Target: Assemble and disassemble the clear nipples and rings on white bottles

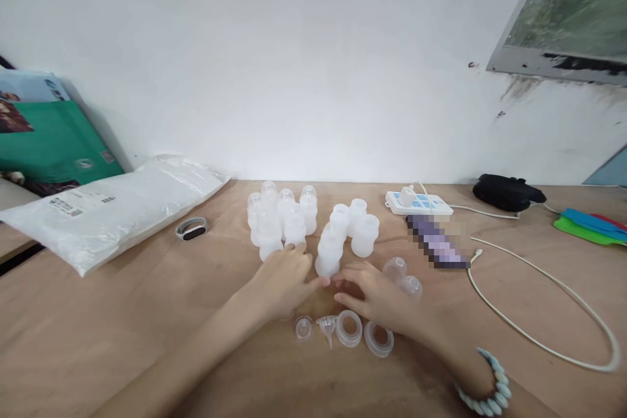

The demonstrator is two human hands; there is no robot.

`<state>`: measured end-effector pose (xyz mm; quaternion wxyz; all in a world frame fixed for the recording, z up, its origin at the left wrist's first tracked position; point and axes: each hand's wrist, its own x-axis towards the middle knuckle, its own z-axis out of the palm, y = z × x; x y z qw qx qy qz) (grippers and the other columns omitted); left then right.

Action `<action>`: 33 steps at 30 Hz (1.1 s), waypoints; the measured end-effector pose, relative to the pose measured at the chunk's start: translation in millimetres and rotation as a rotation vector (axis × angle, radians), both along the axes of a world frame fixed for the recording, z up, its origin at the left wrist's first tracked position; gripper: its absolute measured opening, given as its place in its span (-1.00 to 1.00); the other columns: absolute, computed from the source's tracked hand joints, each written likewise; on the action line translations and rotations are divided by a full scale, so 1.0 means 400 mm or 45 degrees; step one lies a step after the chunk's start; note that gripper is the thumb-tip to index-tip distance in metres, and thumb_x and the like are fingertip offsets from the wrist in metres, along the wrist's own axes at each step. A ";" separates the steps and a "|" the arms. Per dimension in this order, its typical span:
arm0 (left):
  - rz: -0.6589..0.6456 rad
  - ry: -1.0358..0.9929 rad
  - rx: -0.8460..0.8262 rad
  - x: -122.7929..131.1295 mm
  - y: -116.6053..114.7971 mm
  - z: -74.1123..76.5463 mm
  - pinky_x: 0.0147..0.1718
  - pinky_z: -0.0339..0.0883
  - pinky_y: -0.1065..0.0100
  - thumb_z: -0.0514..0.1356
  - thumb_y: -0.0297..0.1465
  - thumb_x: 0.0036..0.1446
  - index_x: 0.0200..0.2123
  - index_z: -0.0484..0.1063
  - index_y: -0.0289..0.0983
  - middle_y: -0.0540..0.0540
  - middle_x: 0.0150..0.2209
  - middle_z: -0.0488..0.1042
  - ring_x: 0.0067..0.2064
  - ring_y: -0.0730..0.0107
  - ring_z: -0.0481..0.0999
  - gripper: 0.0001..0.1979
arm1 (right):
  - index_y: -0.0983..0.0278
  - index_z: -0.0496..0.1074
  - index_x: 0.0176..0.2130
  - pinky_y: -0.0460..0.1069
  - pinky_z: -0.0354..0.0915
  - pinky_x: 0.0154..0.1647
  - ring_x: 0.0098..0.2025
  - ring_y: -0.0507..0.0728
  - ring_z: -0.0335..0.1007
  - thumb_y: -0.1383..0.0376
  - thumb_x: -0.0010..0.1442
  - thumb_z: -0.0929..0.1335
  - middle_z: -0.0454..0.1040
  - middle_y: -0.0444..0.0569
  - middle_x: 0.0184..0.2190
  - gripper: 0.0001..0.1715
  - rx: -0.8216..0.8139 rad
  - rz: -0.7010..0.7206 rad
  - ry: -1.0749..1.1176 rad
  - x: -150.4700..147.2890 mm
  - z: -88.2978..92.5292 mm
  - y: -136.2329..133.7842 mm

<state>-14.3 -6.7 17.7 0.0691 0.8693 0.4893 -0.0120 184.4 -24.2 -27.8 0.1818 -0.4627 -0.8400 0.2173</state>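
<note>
Both of my hands rest on the wooden table, fingertips almost meeting. My left hand lies palm down with fingers stretched toward a small white plastic bottle and holds nothing. My right hand also lies flat and spread, just right of that bottle. A group of capped bottles stands behind my left hand; uncapped bottles stand behind the right. Two clear rings, a tiny funnel and a small cap lie in front of my hands. Two clear dome caps sit by my right hand.
A white plastic bag and a wristband lie at the left. A white power strip, a blurred phone, a looping white cable, a black pouch and colourful sheets occupy the right. Green packaging leans on the wall.
</note>
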 end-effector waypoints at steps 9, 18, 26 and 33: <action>0.102 -0.066 0.026 -0.050 -0.019 0.101 -0.38 0.18 0.27 0.04 -0.12 0.29 -0.37 0.49 -0.28 -0.11 -0.44 0.49 -0.41 0.14 0.48 -0.60 | 0.40 0.27 0.26 0.27 0.16 0.27 0.26 0.33 0.21 0.33 0.19 0.40 0.35 0.19 0.22 -0.32 0.042 0.029 -0.115 -0.017 -0.036 0.025; -0.045 0.227 -0.098 -0.049 -0.032 0.151 -0.54 0.06 0.38 0.10 -0.24 0.23 -0.54 0.38 -0.25 -0.06 -0.58 0.38 -0.50 0.26 0.39 -0.68 | 0.41 0.18 0.31 0.26 -0.02 0.41 0.42 0.29 -0.08 0.26 0.23 0.38 0.11 0.19 0.37 -0.25 0.004 0.049 -0.090 -0.015 -0.070 0.050; -0.073 0.172 -0.184 -0.052 -0.030 0.147 -0.47 0.05 0.38 0.06 -0.56 0.05 -0.62 0.37 -0.25 0.00 -0.62 0.32 -0.55 0.37 0.27 -0.75 | 0.41 0.18 0.31 0.25 -0.03 0.42 0.42 0.28 -0.08 0.26 0.24 0.37 0.10 0.19 0.37 -0.27 0.024 0.054 -0.085 -0.013 -0.071 0.057; -0.175 0.176 -0.322 -0.071 -0.006 0.081 -0.50 0.00 0.40 0.13 -0.61 -0.12 -0.44 0.46 -0.23 0.06 -0.54 0.37 -0.54 0.43 0.23 -0.79 | 0.32 0.16 0.33 0.29 -0.07 0.42 0.44 0.28 -0.15 0.21 0.25 0.36 0.06 0.14 0.39 -0.27 0.017 0.053 -0.009 -0.011 -0.078 0.062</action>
